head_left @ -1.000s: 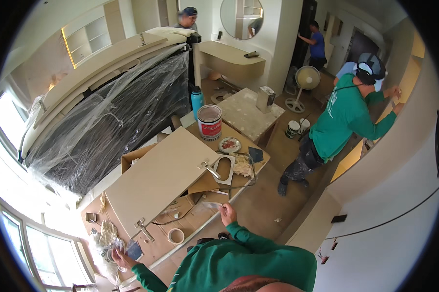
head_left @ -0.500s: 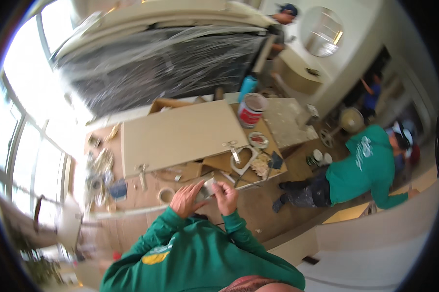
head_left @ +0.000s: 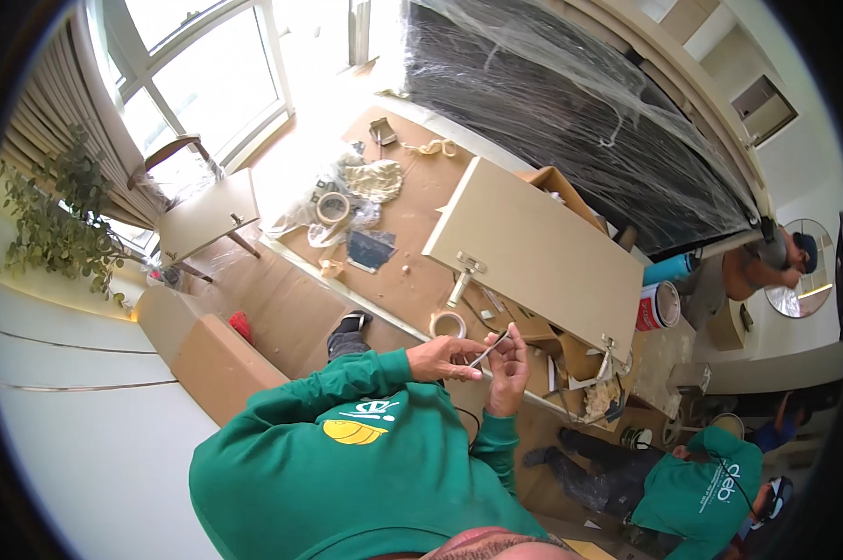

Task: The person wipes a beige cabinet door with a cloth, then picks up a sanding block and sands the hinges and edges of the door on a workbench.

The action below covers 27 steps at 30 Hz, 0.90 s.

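Note:
In front of my chest, my left hand [head_left: 443, 358] and my right hand [head_left: 507, 371] are close together. Between them is a thin grey strip [head_left: 485, 353], seen nearly edge-on; its material is unclear. My left fingers pinch its lower end, while the right thumb and fingers close on its upper part. Just beyond my hands, a roll of masking tape [head_left: 448, 325] lies on the brown-covered table [head_left: 412, 289]. Past it rests a beige cabinet door [head_left: 543, 257], with a metal hinge [head_left: 466, 273] on its near left corner and another [head_left: 609, 345] at the right.
A dark sandpaper sheet [head_left: 370, 250], crumpled plastic and another tape roll [head_left: 332, 208] lie at left. A paint can [head_left: 658, 306] stands at right. A co-worker in green [head_left: 692, 481] is low at right; another person [head_left: 748, 271] stands farther back. A chair [head_left: 207, 219] is at left.
My view has swung left, bringing the chair and plant into sight. The piece in my hands showed a flat pale face before and is now edge-on. The green-clad co-worker's arm has drawn in.

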### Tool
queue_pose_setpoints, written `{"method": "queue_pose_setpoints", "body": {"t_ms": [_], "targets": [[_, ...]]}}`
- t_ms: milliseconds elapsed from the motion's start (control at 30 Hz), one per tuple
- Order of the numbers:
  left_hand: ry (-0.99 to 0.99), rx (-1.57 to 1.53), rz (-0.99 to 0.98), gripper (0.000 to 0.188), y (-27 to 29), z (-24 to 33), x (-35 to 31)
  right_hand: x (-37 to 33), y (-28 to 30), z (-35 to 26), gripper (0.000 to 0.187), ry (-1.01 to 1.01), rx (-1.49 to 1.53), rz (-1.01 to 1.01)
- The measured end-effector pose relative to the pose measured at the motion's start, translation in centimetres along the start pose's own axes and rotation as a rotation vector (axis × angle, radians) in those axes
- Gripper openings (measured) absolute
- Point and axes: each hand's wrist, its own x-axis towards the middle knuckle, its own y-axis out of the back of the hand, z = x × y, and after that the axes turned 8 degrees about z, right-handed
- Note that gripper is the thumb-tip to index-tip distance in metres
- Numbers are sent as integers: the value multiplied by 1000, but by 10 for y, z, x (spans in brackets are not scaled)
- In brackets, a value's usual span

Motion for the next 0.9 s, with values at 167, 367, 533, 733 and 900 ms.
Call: {"method": "queue_pose_setpoints", "body": {"t_ms": [167, 367, 533, 733, 900], "targets": [[-44, -12, 6, 73, 91, 10, -12, 14, -98, -1, 68, -33, 5, -31], [91, -189, -88, 60, 208, 0, -17, 53, -194, 32, 66, -106, -77, 53], [123, -304, -133, 56, 268, 27, -29, 76, -247, 35, 51, -49, -218, 79], [237, -470, -104, 46, 294, 35, -28, 94, -264, 52, 29, -95, -146, 116], [131, -148, -148, 47, 327, -15, -12, 94, -267, 83, 23, -40, -230, 227]]}}
